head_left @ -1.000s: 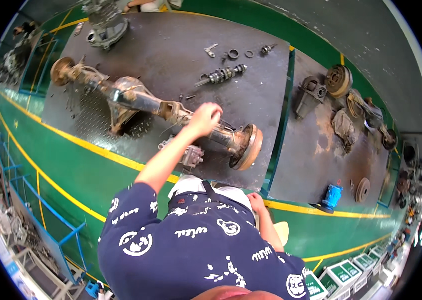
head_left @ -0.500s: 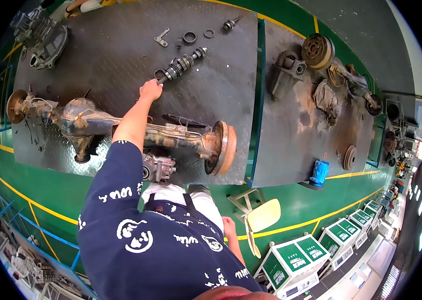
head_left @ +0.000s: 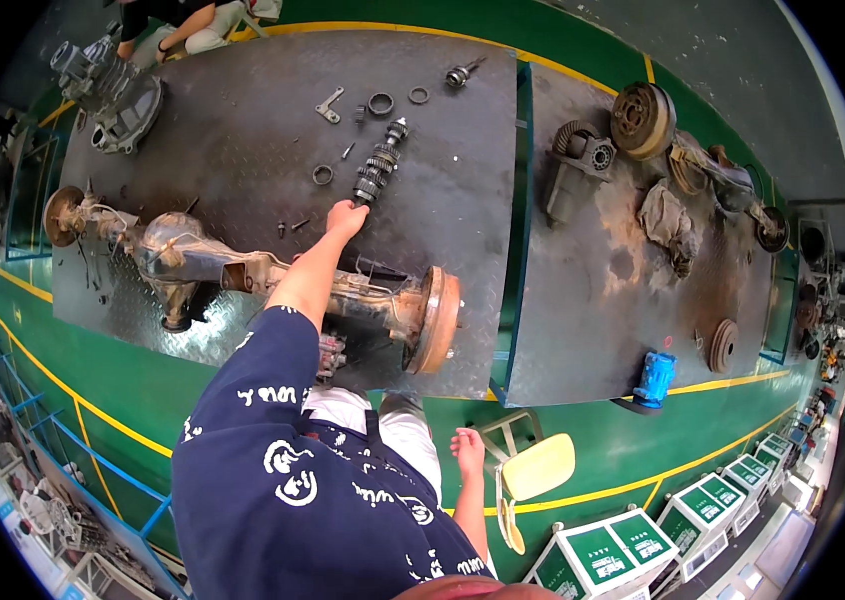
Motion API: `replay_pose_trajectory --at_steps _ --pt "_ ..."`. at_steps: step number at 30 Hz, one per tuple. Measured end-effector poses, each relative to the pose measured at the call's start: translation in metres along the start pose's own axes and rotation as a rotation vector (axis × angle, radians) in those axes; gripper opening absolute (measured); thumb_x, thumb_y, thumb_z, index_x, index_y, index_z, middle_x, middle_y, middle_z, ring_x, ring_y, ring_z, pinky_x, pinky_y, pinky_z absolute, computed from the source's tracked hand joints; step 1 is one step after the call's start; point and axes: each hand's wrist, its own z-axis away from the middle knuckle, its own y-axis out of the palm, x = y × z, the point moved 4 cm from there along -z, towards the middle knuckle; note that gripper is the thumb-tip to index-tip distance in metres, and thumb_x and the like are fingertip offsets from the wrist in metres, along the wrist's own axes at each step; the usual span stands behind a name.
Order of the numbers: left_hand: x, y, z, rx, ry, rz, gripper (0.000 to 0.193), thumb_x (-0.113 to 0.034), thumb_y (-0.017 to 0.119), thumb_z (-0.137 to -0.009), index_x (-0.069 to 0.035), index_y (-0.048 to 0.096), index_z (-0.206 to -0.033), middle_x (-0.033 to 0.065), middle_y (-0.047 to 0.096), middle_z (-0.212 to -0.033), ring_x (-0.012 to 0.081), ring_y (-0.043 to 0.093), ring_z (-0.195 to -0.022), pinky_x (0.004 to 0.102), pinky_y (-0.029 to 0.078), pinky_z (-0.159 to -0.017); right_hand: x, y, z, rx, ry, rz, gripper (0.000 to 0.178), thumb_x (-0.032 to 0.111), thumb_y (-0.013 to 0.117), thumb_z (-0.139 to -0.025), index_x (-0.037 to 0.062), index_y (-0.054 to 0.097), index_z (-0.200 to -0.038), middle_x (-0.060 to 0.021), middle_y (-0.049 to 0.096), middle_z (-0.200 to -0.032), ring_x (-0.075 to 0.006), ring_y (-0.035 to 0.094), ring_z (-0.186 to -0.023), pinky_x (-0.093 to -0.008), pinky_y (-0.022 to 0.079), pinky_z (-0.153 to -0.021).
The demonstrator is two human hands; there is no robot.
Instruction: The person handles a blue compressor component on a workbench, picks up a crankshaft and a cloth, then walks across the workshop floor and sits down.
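Gearshaft is clasped in the left grip; right grip hangs loose; green-white boxes hide their contents.

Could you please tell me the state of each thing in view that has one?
Left hand: closed on the gear shaft's near end.
Right hand: empty, fingers loosely curled.
Gear shaft: gripped; whether lifted, unclear.
Axle: lying lengthwise, rust-stained.
Brake drum: on the axle's end, rusty.
Bracket: loose, lying down.
Rag: crumpled, stained.
Yellow chair: unoccupied.
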Motion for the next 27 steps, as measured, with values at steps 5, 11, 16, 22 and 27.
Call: replay_pose_trajectory --at_steps 5,11,16,22,27 --pt "-0.041 -0.006 0.044 -0.182 -0.084 -0.02 0.042 -0.045 0.078 -0.079 -0.012 0.08 -0.104 0.0166 0.079 -0.105 0.0374 0.075 -0.102 0.047 0.056 -0.089 -0.034 -0.01 0.006 -0.014 0.049 -0.025 0.018 0.017 0.056 -0.108 0.0073 0.069 -0.115 -0.0028 0.071 -0.09 -0.0103 0.064 -0.071 -0.026 0.051 -0.062" --pt "-0.05 -0.029 0.071 -0.286 -0.048 -0.136 0.035 -0.041 0.073 -0.081 -0.016 0.081 -0.104 0.0159 0.079 -0.102 0.0393 0.075 -0.1 0.0494 0.057 -0.087 -0.059 -0.018 0.011 -0.017 0.032 -0.066 0.017 0.016 0.057 -0.107 0.0068 0.07 -0.114 -0.0033 0.071 -0.09 -0.0104 0.065 -0.072 -0.0259 0.052 -0.063" --pt "-0.049 -0.05 0.093 -0.415 0.173 -0.165 0.032 -0.039 0.074 -0.08 -0.012 0.08 -0.097 0.0169 0.077 -0.095 0.0406 0.074 -0.094 0.0496 0.057 -0.083 -0.061 -0.032 -0.001 0.008 -0.029 -0.041 0.017 0.015 0.057 -0.107 0.0068 0.07 -0.114 -0.0033 0.072 -0.09 -0.0105 0.065 -0.072 -0.0261 0.052 -0.063" --pt "-0.086 -0.076 0.168 -0.359 0.402 -0.065 0.028 -0.034 0.075 -0.075 -0.008 0.077 -0.087 0.0191 0.073 -0.08 0.0402 0.072 -0.078 0.0479 0.055 -0.071 -0.026 -0.066 -0.038 0.073 -0.257 0.067 0.015 0.013 0.058 -0.105 0.0042 0.069 -0.112 -0.0038 0.07 -0.088 -0.011 0.063 -0.071 -0.027 0.051 -0.064" --pt "-0.101 -0.107 0.322 -0.328 0.529 0.06 0.03 -0.03 0.075 -0.075 -0.001 0.07 -0.079 0.0189 0.062 -0.065 0.0285 0.059 -0.056 0.0427 0.047 -0.06 0.116 -0.087 -0.029 0.148 -0.49 -0.071 0.021 0.023 0.059 -0.108 0.0063 0.067 -0.119 -0.0011 0.069 -0.094 -0.0099 0.063 -0.079 -0.0262 0.052 -0.069"
